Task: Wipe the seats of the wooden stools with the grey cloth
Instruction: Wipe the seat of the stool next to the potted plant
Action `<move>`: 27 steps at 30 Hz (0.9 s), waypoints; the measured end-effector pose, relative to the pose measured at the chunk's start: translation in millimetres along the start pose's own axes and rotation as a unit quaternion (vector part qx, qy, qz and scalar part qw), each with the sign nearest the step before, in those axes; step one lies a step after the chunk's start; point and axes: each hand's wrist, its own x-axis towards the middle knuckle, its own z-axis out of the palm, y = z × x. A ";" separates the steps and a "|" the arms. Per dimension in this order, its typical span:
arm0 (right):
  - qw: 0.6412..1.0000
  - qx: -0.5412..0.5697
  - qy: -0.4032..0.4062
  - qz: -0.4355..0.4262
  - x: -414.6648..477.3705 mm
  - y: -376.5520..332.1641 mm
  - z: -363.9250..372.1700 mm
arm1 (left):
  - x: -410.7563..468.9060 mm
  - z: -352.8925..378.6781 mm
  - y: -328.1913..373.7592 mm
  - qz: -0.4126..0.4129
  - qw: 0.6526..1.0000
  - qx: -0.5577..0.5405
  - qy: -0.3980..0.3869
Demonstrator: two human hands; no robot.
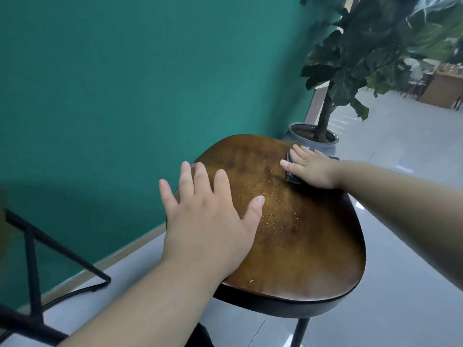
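Note:
A wooden stool with a brown seat and a black rim stands in front of me. Fine pale crumbs speckle the middle of the seat. My left hand lies flat on the seat's left edge, fingers spread, holding nothing. My right hand presses flat on the folded grey cloth at the far right part of the seat. Most of the cloth is hidden under that hand; only its dark edges show.
A green wall runs along the left. A potted plant with big leaves stands just behind the stool. A black metal frame sits at lower left. Grey tiled floor spreads to the right, with wooden furniture far off.

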 end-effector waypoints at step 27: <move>0.998 -0.023 0.035 -0.042 29.1 0.6 -5.9 | 2.6 -4.0 -1.1 -0.013 0.999 -0.002 -0.034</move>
